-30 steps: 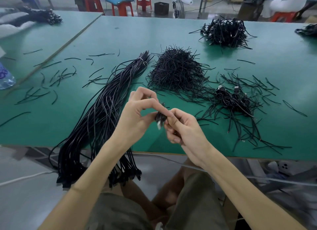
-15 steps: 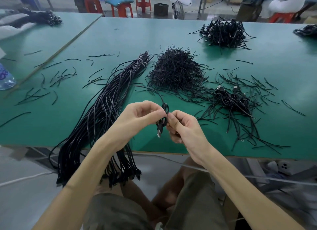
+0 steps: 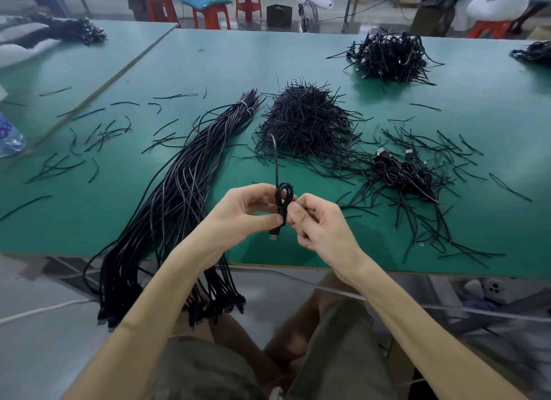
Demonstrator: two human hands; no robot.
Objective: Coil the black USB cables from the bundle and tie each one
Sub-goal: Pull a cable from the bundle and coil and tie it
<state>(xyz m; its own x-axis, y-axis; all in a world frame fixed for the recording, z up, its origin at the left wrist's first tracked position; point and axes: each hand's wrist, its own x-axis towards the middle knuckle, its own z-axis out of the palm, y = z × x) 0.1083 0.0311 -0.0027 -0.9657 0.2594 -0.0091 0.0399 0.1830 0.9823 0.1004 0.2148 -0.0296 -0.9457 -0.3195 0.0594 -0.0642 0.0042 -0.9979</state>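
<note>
A black USB cable [image 3: 282, 199] stands folded into a small upright loop between both hands, just above the table's front edge. My left hand [image 3: 243, 213] pinches it from the left, my right hand [image 3: 316, 220] pinches it from the right. Its plug hangs below my fingers, and its free tail arcs up and away toward the tie pile. The long cable bundle [image 3: 179, 196] lies diagonally at the left, its plug ends hanging over the table edge. A heap of black twist ties [image 3: 307, 125] sits behind my hands.
Coiled cables lie among loose ties [image 3: 402, 173] at the right, and a bigger finished pile [image 3: 390, 56] at the back. Stray ties litter the green table [image 3: 477, 116]. A plastic bottle [image 3: 9, 134] stands at the far left. Red stools stand beyond the table.
The cable coil has risen from a small bunch between my fingertips into a taller upright loop. Both hands have shifted slightly and the tail now arcs upward.
</note>
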